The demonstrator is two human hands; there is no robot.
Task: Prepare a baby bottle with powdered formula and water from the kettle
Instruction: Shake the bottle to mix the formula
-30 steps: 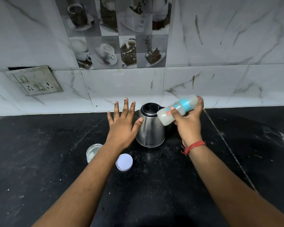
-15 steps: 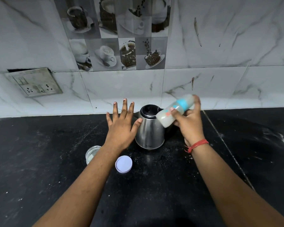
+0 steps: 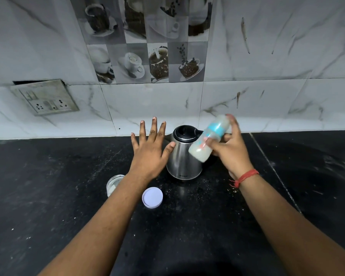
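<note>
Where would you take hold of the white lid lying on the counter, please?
Pinch the white lid across its rim from above, probably: it lies flat and low on the counter, apart from the kettle, so only its edge offers purchase.

Left hand (image 3: 150, 154) splayed, right hand (image 3: 230, 154) gripping

The kettle (image 3: 184, 156) stands on the worktop (image 3: 48, 196) near the back wall. In front of it to the left lie a lid (image 3: 152, 197) and, further left, a jar (image 3: 114, 184).
</note>
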